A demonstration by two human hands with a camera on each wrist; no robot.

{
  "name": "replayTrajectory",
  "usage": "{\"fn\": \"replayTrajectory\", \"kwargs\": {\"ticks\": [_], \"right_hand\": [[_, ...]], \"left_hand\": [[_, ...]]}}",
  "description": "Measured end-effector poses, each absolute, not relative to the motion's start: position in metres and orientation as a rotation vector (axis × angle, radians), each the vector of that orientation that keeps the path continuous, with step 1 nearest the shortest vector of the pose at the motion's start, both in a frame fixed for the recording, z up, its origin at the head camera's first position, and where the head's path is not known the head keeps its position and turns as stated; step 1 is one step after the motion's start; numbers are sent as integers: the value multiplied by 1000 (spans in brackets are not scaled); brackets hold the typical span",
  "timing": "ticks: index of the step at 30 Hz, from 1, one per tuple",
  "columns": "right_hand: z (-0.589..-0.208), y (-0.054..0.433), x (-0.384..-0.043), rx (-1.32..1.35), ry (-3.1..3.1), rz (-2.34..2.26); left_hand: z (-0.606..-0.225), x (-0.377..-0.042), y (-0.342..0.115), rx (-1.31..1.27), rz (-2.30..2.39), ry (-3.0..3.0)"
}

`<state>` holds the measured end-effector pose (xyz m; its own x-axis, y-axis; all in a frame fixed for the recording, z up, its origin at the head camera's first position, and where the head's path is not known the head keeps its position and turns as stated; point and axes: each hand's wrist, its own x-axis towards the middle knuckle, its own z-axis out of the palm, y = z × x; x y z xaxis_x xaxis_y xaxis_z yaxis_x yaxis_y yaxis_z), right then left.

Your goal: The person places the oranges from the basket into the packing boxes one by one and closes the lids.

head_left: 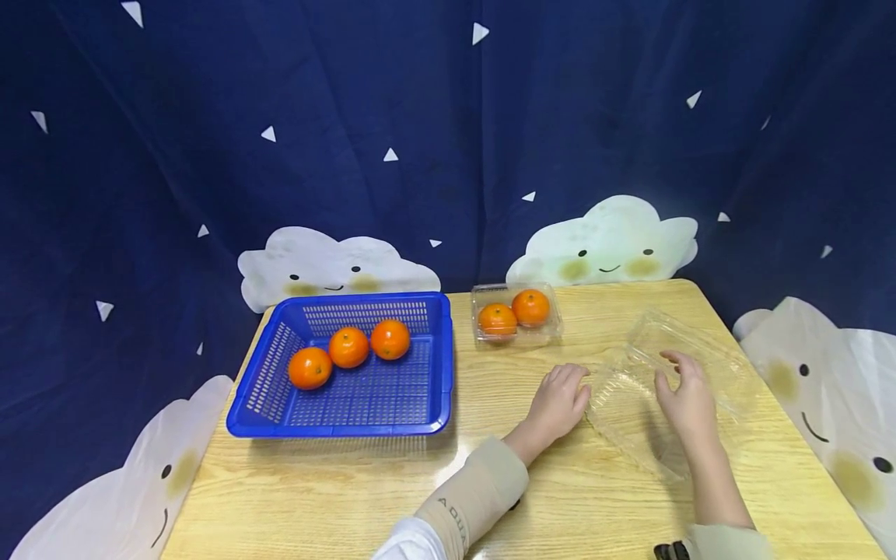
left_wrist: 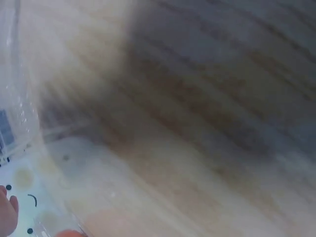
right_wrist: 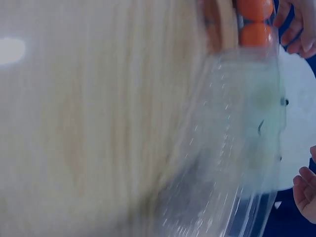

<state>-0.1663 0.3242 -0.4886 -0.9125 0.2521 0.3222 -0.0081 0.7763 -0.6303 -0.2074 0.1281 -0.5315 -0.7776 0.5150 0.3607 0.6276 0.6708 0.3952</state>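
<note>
An opened clear plastic clamshell box [head_left: 619,393] lies at the right of the table, spread between the two hands. My left hand [head_left: 558,400] is at its left edge, fingers lightly bent and thumb close to the rim. Over its right part hovers my right hand [head_left: 689,398], thumb and fingers spread in a loose curve with nothing between them. The right wrist view shows the box's ribbed wall [right_wrist: 222,123] close up, with fingers of both hands at the right side. Only a small part of a hand [left_wrist: 7,215] appears in the left wrist view.
A blue plastic basket [head_left: 437,381] on the left holds three oranges [head_left: 348,347]. At the back middle stands another clear box [head_left: 546,336] with two oranges [head_left: 530,308] inside. A dark blue curtain [head_left: 420,117] with cloud prints hangs right behind the wooden table [head_left: 315,486].
</note>
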Motion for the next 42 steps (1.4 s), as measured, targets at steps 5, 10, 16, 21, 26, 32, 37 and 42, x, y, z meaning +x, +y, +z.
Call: {"fn": "replayTrajectory", "kwargs": {"ticks": [5,10,16,21,26,32,37,42], "right_hand": [[-491,343,-152,-199,-2605,852],[-495,362,-139,-261,-2655,811],[-501,382,-131,-394,-2707,788],[-509,396,-124,-512,-2716,764],[-514,404,-120,-620,-2666,773],[-519,412,-118,-774,-2587,850],[-526,417,-118,-885,-2522,1017],[-531,420,-119,-998,-2462,1172]], "left_hand": [[-535,-202,133,-946,-755,-2759],[-535,-198,137,-945,-800,-2832],[-534,-194,140,-875,-767,-2876],[-536,-194,142,-805,-739,-2914],[-538,-195,142,-759,-745,-2946],[-541,-197,143,-763,-760,-2969],[-542,-198,144,-789,-780,-2995],[-542,-199,144,-794,-784,-3008]]}}
